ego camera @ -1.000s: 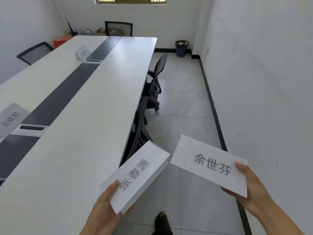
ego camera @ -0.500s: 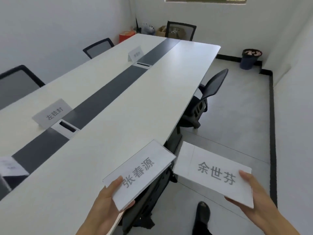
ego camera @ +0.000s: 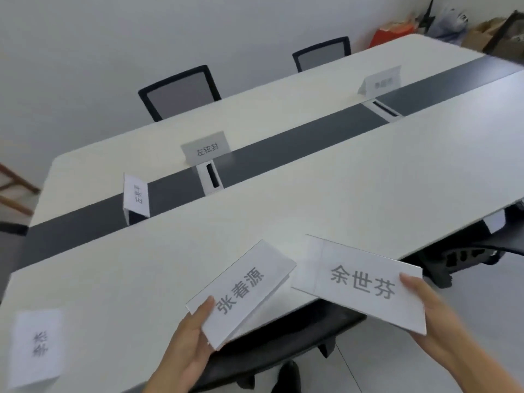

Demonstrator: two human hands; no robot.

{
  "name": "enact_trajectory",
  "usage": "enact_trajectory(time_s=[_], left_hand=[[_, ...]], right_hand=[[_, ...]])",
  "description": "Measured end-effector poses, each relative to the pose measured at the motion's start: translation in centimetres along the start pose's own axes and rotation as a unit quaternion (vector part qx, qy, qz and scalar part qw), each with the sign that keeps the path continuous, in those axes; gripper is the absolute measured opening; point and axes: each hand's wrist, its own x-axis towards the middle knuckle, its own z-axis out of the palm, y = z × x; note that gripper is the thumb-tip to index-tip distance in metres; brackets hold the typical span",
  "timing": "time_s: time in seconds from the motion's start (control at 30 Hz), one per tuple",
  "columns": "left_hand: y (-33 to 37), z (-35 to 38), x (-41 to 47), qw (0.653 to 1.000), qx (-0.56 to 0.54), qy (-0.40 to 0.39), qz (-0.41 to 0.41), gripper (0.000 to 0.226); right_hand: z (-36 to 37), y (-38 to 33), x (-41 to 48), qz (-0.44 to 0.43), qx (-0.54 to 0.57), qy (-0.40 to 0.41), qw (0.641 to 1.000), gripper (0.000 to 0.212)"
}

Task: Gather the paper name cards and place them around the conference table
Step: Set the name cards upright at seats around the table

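Note:
My left hand (ego camera: 188, 340) grips a folded white name card (ego camera: 241, 293) by its near end, over the near edge of the long white conference table (ego camera: 340, 177). My right hand (ego camera: 436, 316) holds a second, flatter name card (ego camera: 360, 282) by its right end, over the table's edge. Several name cards stand on the table: one at the near left (ego camera: 35, 347), one at the left end of the dark centre strip (ego camera: 135, 197), one at the middle (ego camera: 206, 147), one far right (ego camera: 381, 80).
Black mesh chairs (ego camera: 180, 92) stand behind the far side, another (ego camera: 321, 53) further right. A black chair (ego camera: 283, 336) sits under the near edge below my hands. Boxes and bags (ego camera: 453, 24) pile in the far corner. Cable boxes (ego camera: 209, 177) sit in the strip.
The view has swung left across the table, bringing its left end and more placed cards into sight. Both hands keep their cards, now held over the table's near edge.

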Motion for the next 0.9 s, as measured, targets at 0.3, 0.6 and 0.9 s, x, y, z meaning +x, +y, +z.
enact_trajectory(time_s=[0.3, 0.6, 0.9], left_hand=[[6.0, -2.8, 11.4, 0.998, 0.029, 0.051, 0.032, 0.035], [12.7, -1.8, 25.9, 0.988, 0.125, 0.06, 0.069, 0.013], [15.2, -3.9, 32.3, 0.926, 0.353, 0.039, 0.126, 0.029]], right_hand=[[6.1, -3.0, 6.8, 0.024, -0.052, -0.017, 0.998, 0.04], [11.1, -5.3, 12.3, 0.053, -0.089, 0.033, 0.994, 0.028], [15.1, -5.7, 15.8, 0.059, -0.128, 0.013, 0.99, 0.028]])
